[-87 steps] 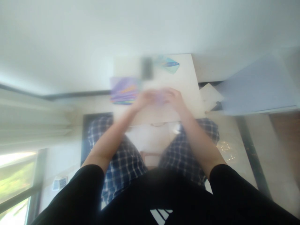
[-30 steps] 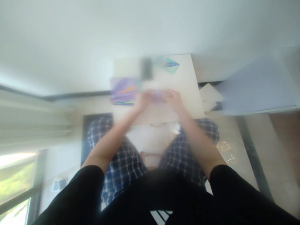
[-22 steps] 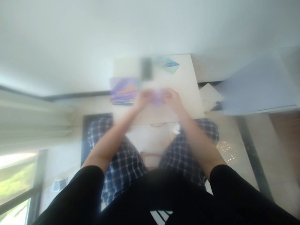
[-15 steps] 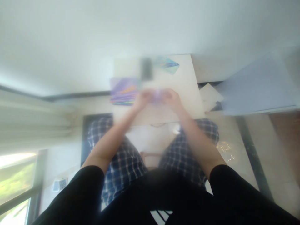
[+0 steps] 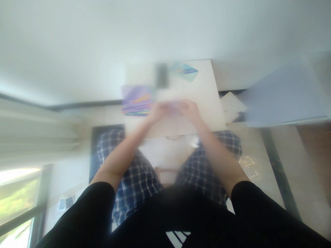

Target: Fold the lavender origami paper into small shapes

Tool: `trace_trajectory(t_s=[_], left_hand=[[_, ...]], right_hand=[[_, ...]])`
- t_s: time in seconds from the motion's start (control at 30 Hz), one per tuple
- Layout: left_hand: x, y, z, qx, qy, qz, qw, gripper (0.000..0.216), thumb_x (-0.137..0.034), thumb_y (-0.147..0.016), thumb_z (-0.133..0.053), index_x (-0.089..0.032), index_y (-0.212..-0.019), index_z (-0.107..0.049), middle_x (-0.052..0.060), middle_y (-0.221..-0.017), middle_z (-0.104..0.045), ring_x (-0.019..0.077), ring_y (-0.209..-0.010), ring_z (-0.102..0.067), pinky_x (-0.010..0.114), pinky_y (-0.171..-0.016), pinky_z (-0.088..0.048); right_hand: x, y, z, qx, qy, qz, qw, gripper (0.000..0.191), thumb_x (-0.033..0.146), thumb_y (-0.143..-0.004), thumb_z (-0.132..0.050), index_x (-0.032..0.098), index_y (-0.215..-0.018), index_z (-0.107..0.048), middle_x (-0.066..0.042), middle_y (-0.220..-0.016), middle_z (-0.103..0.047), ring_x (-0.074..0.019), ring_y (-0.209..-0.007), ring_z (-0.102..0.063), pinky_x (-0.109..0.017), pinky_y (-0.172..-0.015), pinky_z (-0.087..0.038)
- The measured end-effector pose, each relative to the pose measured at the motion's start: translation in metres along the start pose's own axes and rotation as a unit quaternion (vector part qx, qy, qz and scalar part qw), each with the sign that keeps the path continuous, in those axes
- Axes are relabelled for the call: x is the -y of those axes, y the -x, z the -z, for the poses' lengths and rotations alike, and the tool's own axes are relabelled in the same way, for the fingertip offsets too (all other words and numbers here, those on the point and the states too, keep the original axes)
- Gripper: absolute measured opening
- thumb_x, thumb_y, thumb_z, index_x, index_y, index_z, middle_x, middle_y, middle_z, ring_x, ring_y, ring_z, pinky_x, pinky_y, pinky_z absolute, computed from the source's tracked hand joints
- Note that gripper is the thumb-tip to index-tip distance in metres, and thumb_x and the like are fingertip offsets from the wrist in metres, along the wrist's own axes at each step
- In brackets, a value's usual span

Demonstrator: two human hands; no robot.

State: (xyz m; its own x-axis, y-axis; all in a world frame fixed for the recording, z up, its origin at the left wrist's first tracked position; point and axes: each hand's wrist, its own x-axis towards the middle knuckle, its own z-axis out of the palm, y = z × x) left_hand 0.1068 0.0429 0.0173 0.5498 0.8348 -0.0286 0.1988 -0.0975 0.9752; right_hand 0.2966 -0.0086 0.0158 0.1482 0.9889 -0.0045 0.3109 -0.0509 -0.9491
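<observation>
left hand (image 5: 158,111) and right hand (image 5: 190,110) meet on lilac paper (image 5: 173,106); fingers too blurred to tell grip

1 head-worn view, steeply downward over lap, small table (image 5: 207,103) near centre, everything blurred

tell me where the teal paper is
Head view: the teal paper lies at the far edge of the table, just right of the dark object and beyond the right hand.

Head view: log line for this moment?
left hand: at lilac paper | right hand: same | grip: blurred | table: purple sheets, teal piece
</observation>
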Motion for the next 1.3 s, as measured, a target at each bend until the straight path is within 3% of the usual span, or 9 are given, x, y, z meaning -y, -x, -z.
trace_trajectory(t_s=[0.13,0.37,0.5,0.67,0.93,1.03,1.17,1.3], left_hand=[[0.006,-0.003,0.002,-0.018,0.016,0.016,1.0,0.038,-0.047,-0.077,-0.077,-0.017,-0.1,-0.077,0.007,-0.099,-0.079,0.0297,-0.1,-0.073,0.041,-0.095,-0.057],[-0.002,-0.002,0.003,-0.056,-0.033,0.056,0.996,0.032,-0.048,-0.079,-0.074,-0.016,-0.086,-0.075,0.007,-0.095,-0.078,0.0233,-0.098,-0.071,0.032,-0.092,-0.056],[-0.01,0.001,0.004,-0.039,-0.031,0.091,0.995,0.036,-0.051,-0.084,-0.068,-0.016,-0.091,-0.076,0.007,-0.103,-0.078,0.0229,-0.102,-0.071,0.032,-0.094,-0.054],[-0.017,0.003,0.007,-0.014,-0.024,0.09,0.996,0.035,-0.048,-0.083,-0.067,-0.018,-0.098,-0.078,0.007,-0.113,-0.077,0.0257,-0.112,-0.068,0.035,-0.102,-0.052],[-0.011,0.0,0.006,-0.028,-0.034,0.09,0.995,0.029,-0.041,-0.086,-0.062,-0.016,-0.094,-0.075,0.007,-0.104,-0.078,0.0211,-0.098,-0.071,0.031,-0.091,-0.055],[-0.006,-0.002,0.005,-0.039,-0.006,0.076,0.996,0.027,-0.04,-0.081,-0.068,-0.017,-0.094,-0.073,0.007,-0.104,-0.078,0.0208,-0.098,-0.071,0.033,-0.092,-0.056],[-0.006,0.0,0.006,-0.025,0.033,0.099,0.994,0.039,-0.039,-0.071,-0.077,-0.018,-0.104,-0.072,0.007,-0.103,-0.078,0.0224,-0.096,-0.072,0.037,-0.09,-0.058],[-0.013,0.003,0.006,-0.002,0.006,0.083,0.997,0.035,-0.04,-0.073,-0.076,-0.015,-0.098,-0.076,0.009,-0.104,-0.078,0.0255,-0.101,-0.072,0.037,-0.094,-0.057]], right_hand=[[0.001,-0.001,0.001,-0.013,0.016,0.003,1.0,0.028,0.045,-0.078,-0.072,0.022,-0.093,-0.074,-0.003,-0.095,-0.077,-0.0215,-0.09,-0.072,-0.041,-0.093,-0.058],[0.001,-0.002,0.001,0.01,0.031,-0.009,0.999,0.023,0.04,-0.076,-0.073,0.02,-0.086,-0.072,-0.002,-0.088,-0.076,-0.0219,-0.086,-0.072,-0.041,-0.091,-0.057],[-0.001,-0.004,0.0,0.021,0.034,-0.013,0.999,0.018,0.036,-0.076,-0.072,0.02,-0.084,-0.074,-0.001,-0.085,-0.077,-0.0213,-0.085,-0.073,-0.041,-0.092,-0.057],[-0.009,-0.008,0.001,-0.005,-0.015,-0.022,1.0,0.029,0.045,-0.074,-0.074,0.019,-0.087,-0.076,-0.002,-0.088,-0.079,-0.0221,-0.089,-0.073,-0.04,-0.092,-0.057],[-0.002,-0.002,0.006,0.011,-0.035,-0.015,0.999,0.04,0.056,-0.073,-0.074,0.019,-0.086,-0.078,-0.004,-0.088,-0.08,-0.0238,-0.088,-0.074,-0.039,-0.086,-0.06],[0.0,-0.002,0.006,0.008,-0.041,-0.022,0.999,0.038,0.054,-0.07,-0.076,0.019,-0.085,-0.076,-0.004,-0.087,-0.079,-0.0227,-0.086,-0.074,-0.038,-0.082,-0.06],[-0.001,-0.004,0.004,-0.012,-0.033,-0.007,0.999,0.036,0.046,-0.064,-0.082,0.02,-0.087,-0.07,-0.001,-0.087,-0.077,-0.0199,-0.086,-0.072,-0.037,-0.085,-0.059],[-0.002,-0.005,0.004,-0.021,-0.019,-0.004,1.0,0.036,0.041,-0.063,-0.083,0.021,-0.087,-0.066,0.001,-0.084,-0.074,-0.0183,-0.083,-0.07,-0.037,-0.085,-0.057]])
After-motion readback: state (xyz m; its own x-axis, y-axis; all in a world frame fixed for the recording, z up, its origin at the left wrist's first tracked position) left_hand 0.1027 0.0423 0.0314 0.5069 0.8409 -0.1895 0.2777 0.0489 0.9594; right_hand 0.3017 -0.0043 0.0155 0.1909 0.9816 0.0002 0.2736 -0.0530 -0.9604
